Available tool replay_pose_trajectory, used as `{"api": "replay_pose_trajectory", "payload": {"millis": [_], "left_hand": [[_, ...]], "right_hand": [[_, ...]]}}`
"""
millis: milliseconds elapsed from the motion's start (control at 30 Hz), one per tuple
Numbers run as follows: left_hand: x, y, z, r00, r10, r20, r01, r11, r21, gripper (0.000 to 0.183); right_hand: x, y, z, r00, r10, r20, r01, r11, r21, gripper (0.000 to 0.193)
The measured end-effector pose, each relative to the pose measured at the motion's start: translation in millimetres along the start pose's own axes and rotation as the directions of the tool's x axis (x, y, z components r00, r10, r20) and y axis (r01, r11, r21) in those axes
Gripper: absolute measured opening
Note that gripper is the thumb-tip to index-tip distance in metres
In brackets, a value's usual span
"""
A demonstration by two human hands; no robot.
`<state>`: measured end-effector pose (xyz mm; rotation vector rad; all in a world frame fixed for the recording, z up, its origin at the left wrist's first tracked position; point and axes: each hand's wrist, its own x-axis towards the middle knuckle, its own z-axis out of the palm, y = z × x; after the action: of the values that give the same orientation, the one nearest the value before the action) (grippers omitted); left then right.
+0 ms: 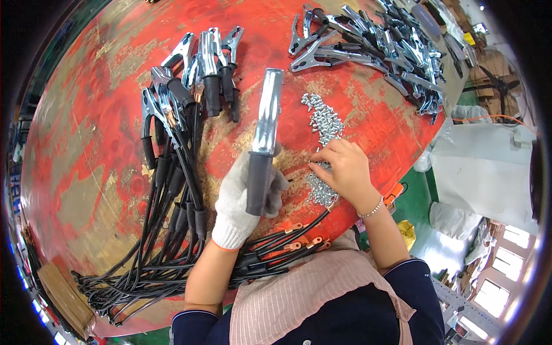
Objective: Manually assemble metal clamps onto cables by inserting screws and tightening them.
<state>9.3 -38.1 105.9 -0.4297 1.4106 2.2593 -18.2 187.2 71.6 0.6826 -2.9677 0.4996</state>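
Observation:
My left hand (244, 195), in a white knit glove, grips a metal clamp (264, 135) by its black rubber handle; the shiny jaw points away from me. My bare right hand (342, 167) rests fingertips down on a scatter of small silver screws (323, 123), pinching among them. Whether a screw is between the fingers is hidden. Black cables with copper lugs (296, 236) lie just under my left wrist.
The worn red tabletop (92, 132) carries a bunch of finished clamps with black cables (190, 86) to the left and a heap of bare metal clamps (379, 43) at the far right. Loose cable ends (132, 276) trail to the near left edge. A white bag (483, 161) stands beyond the right edge.

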Motion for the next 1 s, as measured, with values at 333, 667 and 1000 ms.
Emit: {"api": "replay_pose_trajectory", "payload": {"millis": [333,667,1000], "left_hand": [[-6,-19,11,0.977,0.209,0.032,-0.203,0.882,0.425,0.036],[-6,-20,12,0.964,0.262,0.040,-0.244,0.815,0.525,0.034],[-2,-30,8,0.954,0.292,0.066,-0.277,0.777,0.565,0.033]], "right_hand": [[18,-44,-38,0.957,-0.013,-0.290,0.125,0.920,0.371,0.024],[24,-51,-37,0.952,-0.066,-0.299,0.148,0.954,0.259,0.023],[22,-45,-33,0.955,-0.059,-0.291,0.172,0.909,0.380,0.025]]}}
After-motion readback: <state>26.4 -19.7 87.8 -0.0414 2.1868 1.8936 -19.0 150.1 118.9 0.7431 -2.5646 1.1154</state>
